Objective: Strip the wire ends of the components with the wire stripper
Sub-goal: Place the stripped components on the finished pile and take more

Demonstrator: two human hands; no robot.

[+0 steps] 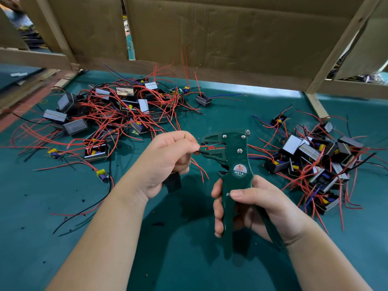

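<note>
– So why pinch that red wire (202,146) so near its tip?
– My left hand (165,162) steers it straight into the wire stripper's (235,164) mouth; my right hand (252,208) wraps both handles, ready to squeeze, I'd say.

Teal table (189,259), cardboard wall (231,34), wood frame (340,49)

A: Tool: dark green metal wire stripper (233,156), silver rivets, red insert at the jaws, round orange-and-grey label.
B: Noted. Surroundings: flat teal table mat (189,259); thin red and black wires (109,110); boxy black-and-silver components (72,126) with yellow and blue parts; plain brown cardboard panels (231,34).
</note>
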